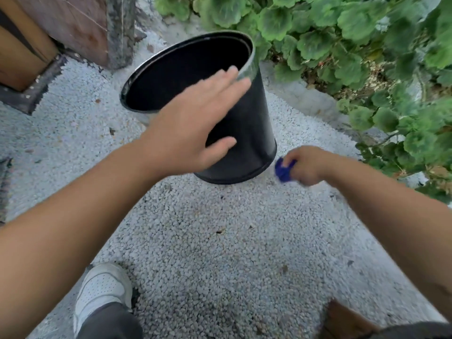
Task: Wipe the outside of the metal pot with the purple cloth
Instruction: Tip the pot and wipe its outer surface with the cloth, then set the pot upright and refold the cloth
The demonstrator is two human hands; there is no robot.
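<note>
Both forearms are reaching out from the near edge over the pale gravel [208, 241], with a white sneaker [102, 289] poking in at near left. Left hand [193, 126] is hanging flat with fingers straight and spread, in front of the metal pot [247, 133], can't tell if it's touching. Right hand [308, 167] is bunching up the purple cloth [283, 170] just beside the pot's base, on its right. Pot is sitting upright on the gravel near the leafy plants [342, 33]. No readable labels anywhere.
</note>
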